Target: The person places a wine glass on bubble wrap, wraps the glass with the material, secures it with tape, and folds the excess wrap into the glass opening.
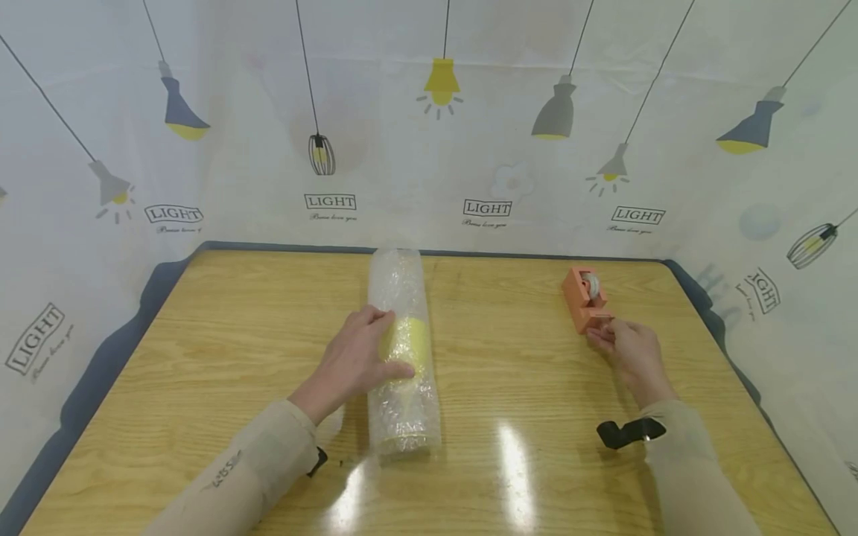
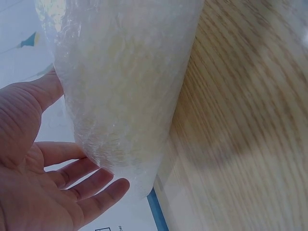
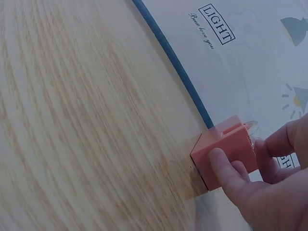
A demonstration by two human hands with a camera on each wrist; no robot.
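Observation:
A long bundle of clear bubble wrap (image 1: 395,283) lies lengthwise on the table, with something yellow (image 1: 410,339) showing through its middle. My left hand (image 1: 355,353) rests on its left side, thumb and forefinger spread along the top; in the left wrist view the other fingers (image 2: 98,202) lie loosely bent against the wrap. At the right stands an orange tape dispenser (image 1: 578,298) with a roll of clear tape (image 1: 590,286). My right hand (image 1: 633,353) grips its near end between thumb and fingers. Whether tape is pinched there cannot be made out.
The wooden table (image 1: 496,357) has a dark blue edging (image 1: 536,257) along the back. White fabric (image 1: 389,89) printed with lamps surrounds it on the back and sides. A black strap (image 1: 630,432) hangs by my right wrist.

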